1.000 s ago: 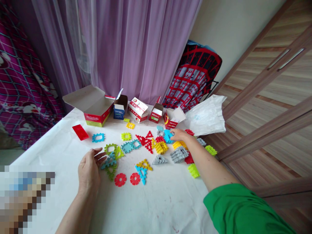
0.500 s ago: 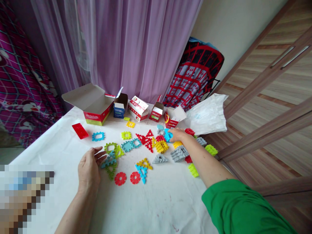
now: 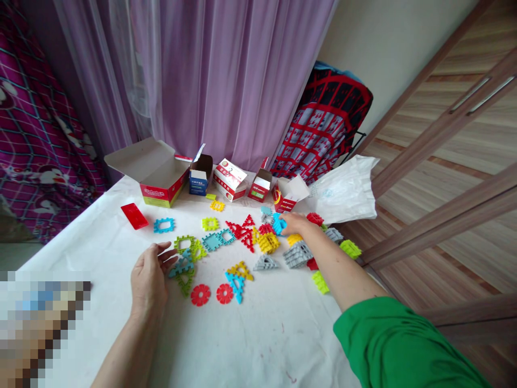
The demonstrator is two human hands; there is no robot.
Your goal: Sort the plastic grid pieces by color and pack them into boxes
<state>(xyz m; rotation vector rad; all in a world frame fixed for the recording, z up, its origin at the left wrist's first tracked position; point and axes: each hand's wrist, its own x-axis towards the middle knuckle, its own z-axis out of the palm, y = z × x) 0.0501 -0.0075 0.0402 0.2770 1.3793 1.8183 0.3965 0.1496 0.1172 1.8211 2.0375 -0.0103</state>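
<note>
Blue pieces [image 3: 278, 224] sit bunched on the right part of the tabletop [image 3: 250, 334], just behind a yellow stack [image 3: 269, 243]; the person's right hand [image 3: 294, 223] has its fingertips at their right side, though whether its grip pinches them or merely rests there cannot be told; the left hand [image 3: 148, 269] keeps a loosely spread grip, fingers slightly curved, just beside a teal triangle [image 3: 186, 261], any contact being unclear; two red discs [image 3: 195, 295] lie flat nearby; a grey stack [image 3: 297, 254] sits close to the right forearm; along the far edge stand a large open box [image 3: 161, 195], a blue box [image 3: 198, 186] and three smaller red-and-white boxes [image 3: 229, 180], with a white bag [image 3: 343, 191] at their right.
</note>
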